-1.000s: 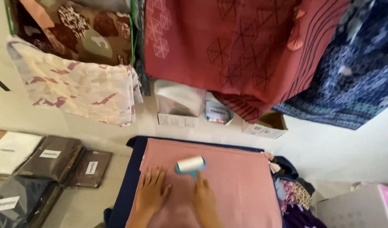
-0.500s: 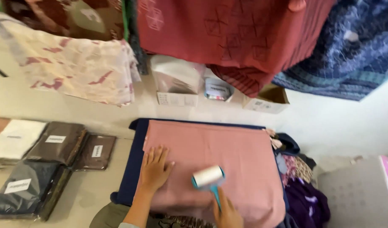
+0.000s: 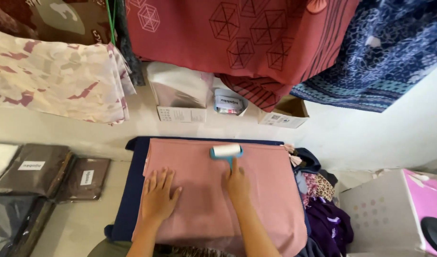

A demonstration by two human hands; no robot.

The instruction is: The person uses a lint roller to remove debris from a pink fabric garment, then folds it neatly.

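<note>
Pink cloth (image 3: pixel 256 200) spread flat over a navy cloth (image 3: pixel 133 190), whose border shows along the pink cloth's far and left edges. Right hand (image 3: pixel 237 183), grip closed on the lint roller (image 3: pixel 226 151), holds it just inside the far edge. Left hand (image 3: pixel 159 195) lies flat, fingers apart, near the left edge; the pink cloth's right half lies open.

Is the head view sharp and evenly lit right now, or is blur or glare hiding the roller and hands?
Head view: sharp on the lint roller, right hand and left hand; soft, even light on the pink cloth, no glare, only faint shadows; hanging fabrics bend outward at the frame edges, a wide-lens effect.
</note>
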